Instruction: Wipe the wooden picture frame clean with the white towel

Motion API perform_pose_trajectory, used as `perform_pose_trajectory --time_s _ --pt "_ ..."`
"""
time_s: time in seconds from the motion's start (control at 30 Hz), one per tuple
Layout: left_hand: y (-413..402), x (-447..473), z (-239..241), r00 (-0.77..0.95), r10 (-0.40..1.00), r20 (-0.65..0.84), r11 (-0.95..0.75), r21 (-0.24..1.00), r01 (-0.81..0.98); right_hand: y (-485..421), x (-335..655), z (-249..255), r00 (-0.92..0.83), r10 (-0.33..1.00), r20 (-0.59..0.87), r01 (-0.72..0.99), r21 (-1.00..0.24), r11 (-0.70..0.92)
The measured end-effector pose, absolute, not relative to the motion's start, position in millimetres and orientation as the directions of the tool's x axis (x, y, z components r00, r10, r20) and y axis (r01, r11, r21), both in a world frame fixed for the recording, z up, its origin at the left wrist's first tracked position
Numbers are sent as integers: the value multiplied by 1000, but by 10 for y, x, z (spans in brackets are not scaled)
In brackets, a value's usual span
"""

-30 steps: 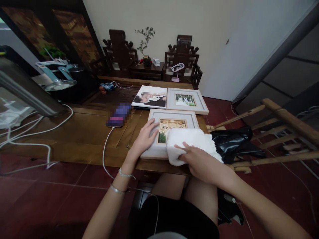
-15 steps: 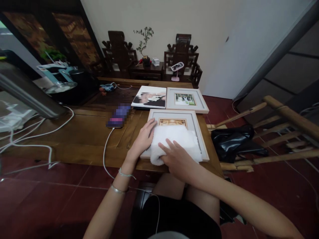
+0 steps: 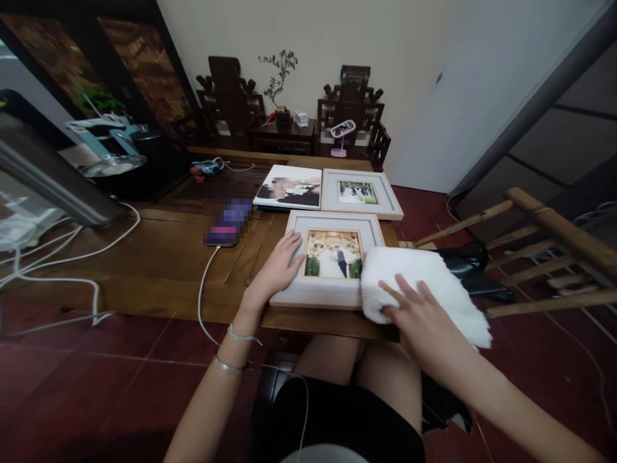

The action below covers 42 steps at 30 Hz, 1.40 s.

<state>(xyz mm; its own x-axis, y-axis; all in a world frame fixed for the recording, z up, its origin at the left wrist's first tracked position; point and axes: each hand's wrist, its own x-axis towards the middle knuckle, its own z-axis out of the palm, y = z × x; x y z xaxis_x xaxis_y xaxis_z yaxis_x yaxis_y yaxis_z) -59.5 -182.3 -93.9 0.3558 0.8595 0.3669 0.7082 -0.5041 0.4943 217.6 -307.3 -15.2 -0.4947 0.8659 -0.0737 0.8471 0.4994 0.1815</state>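
Note:
A light-wood picture frame (image 3: 286,292) with a wide pale mat and a wedding photo lies flat at the front of the wooden table. On its left side rests my left hand (image 3: 277,267), fingers stretched out along the edge. My right hand (image 3: 419,315) holds a fluffy white cloth (image 3: 409,270), fingers spread over its top and the thumb tucked at its near side. The cloth covers the frame's right edge and reaches out past the table's side. Behind lie a second picture frame (image 3: 388,193) and a white-edged photo panel (image 3: 284,173).
A phone (image 3: 226,222) with a white charging cable lies on the table (image 3: 168,283) at left. Farther left are a big grey cylinder (image 3: 53,167), more cables and a lidded pan (image 3: 116,168). A bamboo chair (image 3: 554,206) with a black bag (image 3: 467,257) stands at right.
My right hand has slid the white cloth rightward from the middle of the frame to beyond its right edge, uncovering the photo. My left hand stays at the frame's left side.

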Motion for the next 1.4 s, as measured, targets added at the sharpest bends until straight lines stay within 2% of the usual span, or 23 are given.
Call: perform_pose_trajectory --time_s 0.17,0.4,0.53,0.6,0.73,0.9,1.03,1.27,1.4 --pt "-1821 -600 -932 365 856 367 -512 494 703 -2907 2292 -203 -420 903 -86 891 151 429" --pt "-1815 -593 -937 350 857 379 -508 505 698 -2069 2286 5 -323 944 -66 934 139 330" --pt "-1796 -590 -965 337 859 385 -502 514 695 -1706 1995 77 -485 862 145 857 276 436" --pt "-1790 -587 -973 331 860 389 -502 520 691 -1614 1748 50 -566 806 174 808 311 500" --pt "-1792 -575 -950 326 853 408 -510 514 690 -1499 1254 -73 -650 746 143 748 296 594" --pt "-1799 -574 -924 331 852 405 -514 527 677 -1360 1068 -192 -712 701 20 676 285 679" --pt "-1796 -588 -948 329 855 400 -510 537 672 -1341 1304 -164 -665 747 9 719 282 636" --pt "-1806 -581 -946 320 858 402 -505 546 668 -1418 2060 -2 -469 883 -29 837 304 455" --pt "-1805 -579 -945 295 867 402 -487 554 675 -1525 2338 -7 -427 903 -52 873 235 427"
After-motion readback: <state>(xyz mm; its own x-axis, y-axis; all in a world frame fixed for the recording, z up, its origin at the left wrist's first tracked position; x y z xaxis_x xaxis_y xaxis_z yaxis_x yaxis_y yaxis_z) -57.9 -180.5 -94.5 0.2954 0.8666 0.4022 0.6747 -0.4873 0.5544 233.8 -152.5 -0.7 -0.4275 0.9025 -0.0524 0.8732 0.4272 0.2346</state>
